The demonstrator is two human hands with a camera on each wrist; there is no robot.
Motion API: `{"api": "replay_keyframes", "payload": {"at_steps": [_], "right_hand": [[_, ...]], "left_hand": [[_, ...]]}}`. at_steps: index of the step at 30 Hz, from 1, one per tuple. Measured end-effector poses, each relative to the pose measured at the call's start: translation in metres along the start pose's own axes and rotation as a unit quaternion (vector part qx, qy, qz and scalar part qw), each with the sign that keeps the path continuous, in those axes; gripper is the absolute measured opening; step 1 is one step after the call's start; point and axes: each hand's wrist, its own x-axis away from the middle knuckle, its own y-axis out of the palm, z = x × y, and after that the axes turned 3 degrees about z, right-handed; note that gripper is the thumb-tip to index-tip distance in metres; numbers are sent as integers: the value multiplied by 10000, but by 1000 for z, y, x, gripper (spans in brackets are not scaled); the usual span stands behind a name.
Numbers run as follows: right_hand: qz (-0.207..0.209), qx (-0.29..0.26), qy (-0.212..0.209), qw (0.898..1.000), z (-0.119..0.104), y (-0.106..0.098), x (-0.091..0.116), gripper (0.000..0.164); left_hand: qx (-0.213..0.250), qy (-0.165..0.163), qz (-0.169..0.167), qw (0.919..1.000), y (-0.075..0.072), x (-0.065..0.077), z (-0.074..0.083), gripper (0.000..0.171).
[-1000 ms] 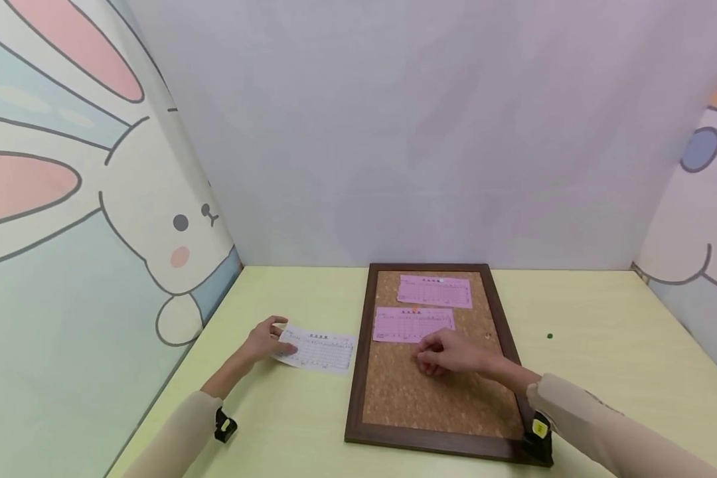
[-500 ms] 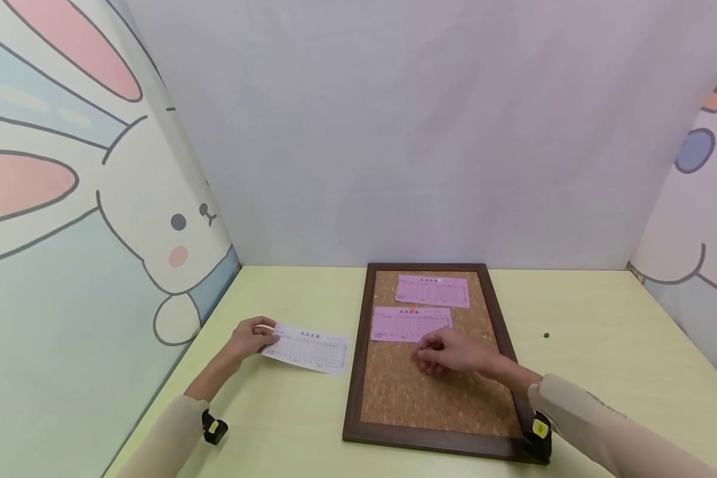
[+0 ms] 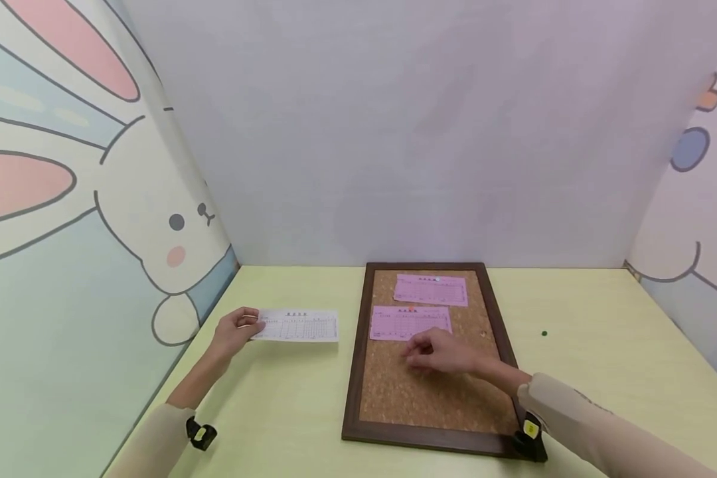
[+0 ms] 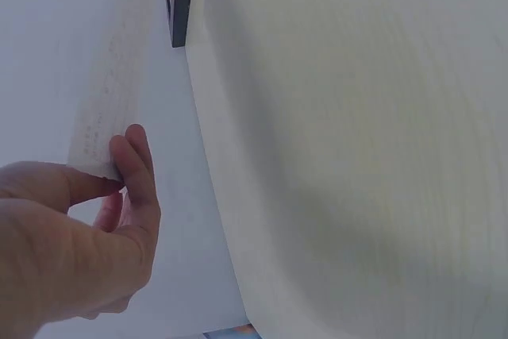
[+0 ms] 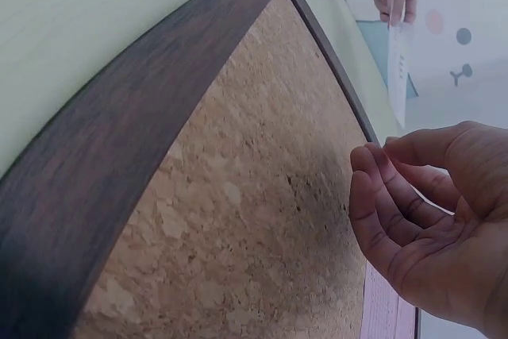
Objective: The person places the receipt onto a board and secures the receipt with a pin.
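Pinched at its left end between my left thumb and fingers is a white printed slip of paper point(image 3: 299, 326), raised over the table to the left of the board. My left hand point(image 3: 236, 328) keeps the slip nearly level, and the left wrist view shows it almost edge-on. A cork board point(image 3: 430, 398) in a dark wooden frame lies to the right. Close over its middle, my right hand point(image 3: 442, 350) has loosely curled fingers, with nothing visible between them. The fingertips are just below a pink printed slip point(image 3: 394, 323) with an orange pin point(image 3: 411, 309).
Higher on the board lies another pink slip point(image 3: 430, 291) with a pale pin point(image 3: 437, 279). A small shiny object point(image 3: 483, 334) sits near the cork's right edge. On the table to the right is a small green pin-like piece point(image 3: 544, 333). Walls stand behind and at both sides.
My left hand has moved left and upward, lifting the white slip away from the board and straightening it. My right hand has shifted only slightly left, its fingers loosening a little.
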Motion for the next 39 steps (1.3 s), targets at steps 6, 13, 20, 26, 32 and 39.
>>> {"api": "replay_keyframes", "payload": {"at_steps": [6,13,20,26,32,39], "right_hand": [[81,-228,153,9996,-6,3,0,26],[335,-844,348,9953,-16,7,-3,39],[298,-1833,610,9807,-22,12,-1,56],[259,-2249,637,9720,-26,15,-1,56],[387,-2355,733,9683,-29,19,-2,49],[575,-2375,790,9665,-25,18,-1,47]], "left_hand": [[429,-101,-178,9989,8,1,11,32],[568,-123,-344,9977,26,7,25,29],[730,-116,-529,9959,46,18,36,27],[767,-83,-677,9947,58,26,42,26],[807,-96,-727,9940,69,30,43,24],[762,-23,-744,9943,82,30,45,20]]}}
